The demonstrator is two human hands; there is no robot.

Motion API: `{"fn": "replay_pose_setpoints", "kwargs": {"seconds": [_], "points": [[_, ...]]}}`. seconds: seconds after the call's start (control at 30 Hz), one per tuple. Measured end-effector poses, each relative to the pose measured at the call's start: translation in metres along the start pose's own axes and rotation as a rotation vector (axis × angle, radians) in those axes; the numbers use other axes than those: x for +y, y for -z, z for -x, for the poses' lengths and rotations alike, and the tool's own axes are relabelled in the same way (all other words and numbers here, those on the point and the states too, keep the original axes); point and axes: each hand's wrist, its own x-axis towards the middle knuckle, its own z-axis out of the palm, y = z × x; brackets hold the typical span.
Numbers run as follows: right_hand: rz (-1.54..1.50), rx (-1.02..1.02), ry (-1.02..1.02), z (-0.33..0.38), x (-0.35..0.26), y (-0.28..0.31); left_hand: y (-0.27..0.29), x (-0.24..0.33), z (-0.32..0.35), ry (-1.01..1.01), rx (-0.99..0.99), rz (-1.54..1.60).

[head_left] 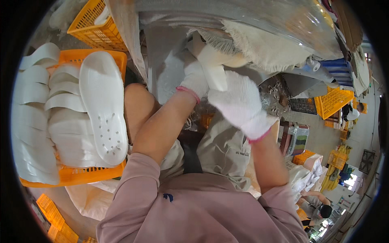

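Both my hands wear white knitted gloves with pink cuffs. Between them is a white foam shoe sole (216, 77), tilted, with its far end up by the frayed cloth edge (259, 46) of a machine. My left hand (194, 77) is closed round the sole's left side, its fingertips partly hidden. From the right, my right hand (238, 99) grips the near end, slightly smeared by motion. Whether the sole touches the cloth I cannot tell. To the left, an orange crate (87, 175) holds stacked white soles, and one perforated sole (104, 109) lies on top.
A grey metal hood (164, 52) with white dust surrounds the work spot, and clear plastic sheeting (279, 20) covers its top. Another yellow crate (95, 26) stands at the far left. Off to the right are a tilted yellow crate (334, 102), white sacks and a person (320, 206).
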Motion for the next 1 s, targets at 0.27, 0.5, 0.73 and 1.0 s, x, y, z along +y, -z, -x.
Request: {"fn": "replay_pose_setpoints", "kwargs": {"seconds": [0.27,0.5,0.73,1.0], "points": [[-0.276,0.066,-0.311,0.172,0.03,-0.015,-0.054,0.081,0.097,0.483,0.214,0.858],[-1.546,0.123,-0.853,0.168,0.049,-0.047,-0.051,0.119,0.074,0.209,0.278,0.558],[-1.217,0.092,-0.754,0.142,0.0,-0.022,-0.033,0.11,0.075,0.327,0.283,0.556],[-1.27,0.039,-0.547,0.076,0.013,-0.036,-0.018,0.109,0.039,0.32,0.281,0.267]]}}
